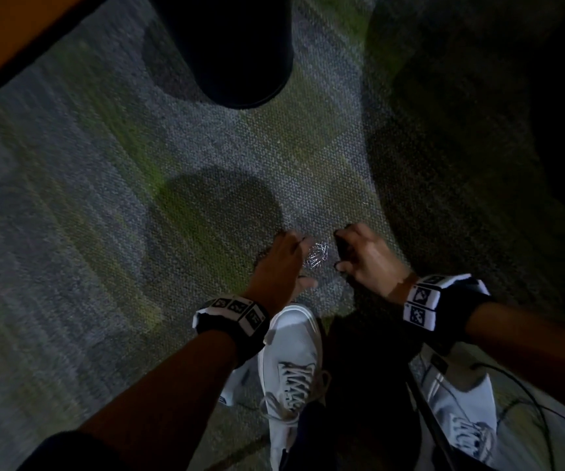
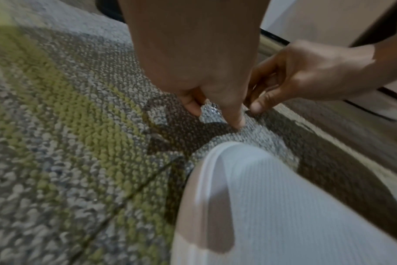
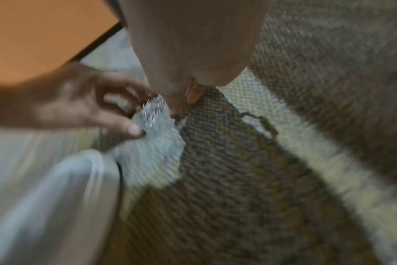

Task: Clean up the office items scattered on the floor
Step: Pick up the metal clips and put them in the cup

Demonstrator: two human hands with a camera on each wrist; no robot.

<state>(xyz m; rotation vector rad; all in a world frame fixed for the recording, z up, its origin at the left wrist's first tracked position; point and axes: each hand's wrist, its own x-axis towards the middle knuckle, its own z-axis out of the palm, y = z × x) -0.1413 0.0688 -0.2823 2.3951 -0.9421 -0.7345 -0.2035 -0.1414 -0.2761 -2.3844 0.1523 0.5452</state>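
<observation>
A small heap of silver paper clips (image 1: 317,254) lies on the grey-green carpet (image 1: 104,198) just ahead of my feet. My left hand (image 1: 300,263) stands at its left side, fingertips down on the carpet, nothing gripped. My right hand (image 1: 342,251) flanks it on the right, fingers bent, tips on the carpet; it seems to hold nothing. The left wrist view shows my left hand (image 2: 215,114) beside a glint of clips (image 2: 212,108) and the right hand (image 2: 261,100). In the blurred right wrist view the clips (image 3: 151,113) sit between the left hand (image 3: 136,111) and right hand (image 3: 184,102).
A dark round bin (image 1: 237,45) stands on the carpet further ahead. An orange desk panel (image 1: 2,35) fills the top left. My white shoes (image 1: 291,362) (image 1: 461,419) are close behind the hands. A thin cable (image 1: 529,396) loops at the lower right. One stray clip (image 1: 364,204) lies beyond the heap.
</observation>
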